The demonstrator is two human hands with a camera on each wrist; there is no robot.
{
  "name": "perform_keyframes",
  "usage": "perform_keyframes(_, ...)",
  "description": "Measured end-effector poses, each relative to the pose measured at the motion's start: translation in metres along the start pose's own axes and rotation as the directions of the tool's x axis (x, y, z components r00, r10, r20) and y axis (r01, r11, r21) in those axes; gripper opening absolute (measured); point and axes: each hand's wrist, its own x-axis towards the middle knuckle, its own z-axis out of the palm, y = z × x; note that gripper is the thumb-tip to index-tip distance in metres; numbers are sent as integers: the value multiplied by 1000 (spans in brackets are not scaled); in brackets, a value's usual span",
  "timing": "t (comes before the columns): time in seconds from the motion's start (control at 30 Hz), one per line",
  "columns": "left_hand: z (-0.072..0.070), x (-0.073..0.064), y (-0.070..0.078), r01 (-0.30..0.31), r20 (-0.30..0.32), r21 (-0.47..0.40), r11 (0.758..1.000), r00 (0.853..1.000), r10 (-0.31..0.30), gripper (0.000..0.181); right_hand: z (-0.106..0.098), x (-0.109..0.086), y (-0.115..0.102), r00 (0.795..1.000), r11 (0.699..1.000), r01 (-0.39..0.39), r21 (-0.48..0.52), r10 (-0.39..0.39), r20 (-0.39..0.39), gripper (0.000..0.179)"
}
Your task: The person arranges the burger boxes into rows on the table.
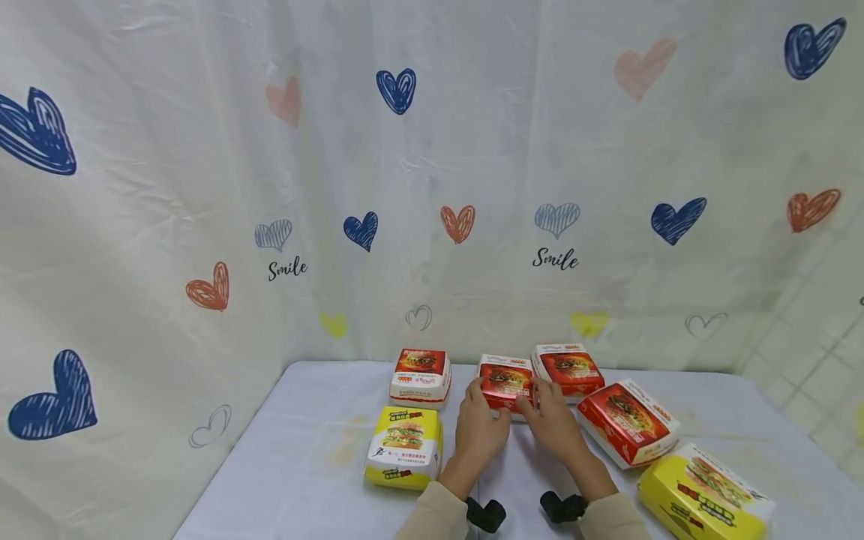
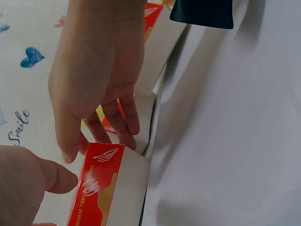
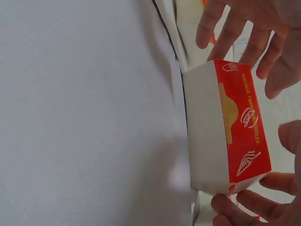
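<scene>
A red and white burger box [image 1: 505, 377] lies on the table with its burger picture up. My left hand [image 1: 478, 433] is at its left end and my right hand [image 1: 559, 429] at its right end. In the right wrist view the left hand's fingers [image 3: 256, 44] are fairly straight, their tips behind the box [image 3: 242, 117]. The right hand's fingertips [image 3: 225, 207] touch the other end there, loosely bent. Both thumbs stand off the front side. A second red box [image 1: 570, 367] sits just right of it, close to the right hand.
At left a red box [image 1: 420, 375] stands behind a yellow burger box [image 1: 403, 446]. To the right lie another red box [image 1: 628, 420], turned at an angle, and a yellow box [image 1: 705, 499]. A heart-printed curtain [image 1: 472, 150] hangs behind the white-clothed table [image 1: 283, 450].
</scene>
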Motion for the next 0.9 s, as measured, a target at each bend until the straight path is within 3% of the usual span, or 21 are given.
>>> perform_keyframes(0.17,0,-1,-1,-15,-27,9,1000,1000,15,67,-2,-1,0,999,1000,30,-6,-30,-17,48)
perform_keyframes(0.37,2,-1,-1,1,-15,-17,1000,1000,-1,66,-3,-2,3,999,999,30,-14,-31,-43,38)
perform_keyframes(0.9,7,0,-4,-3,-28,-14,1000,1000,3,65,-3,5,4,999,999,28,27,-27,-22,46)
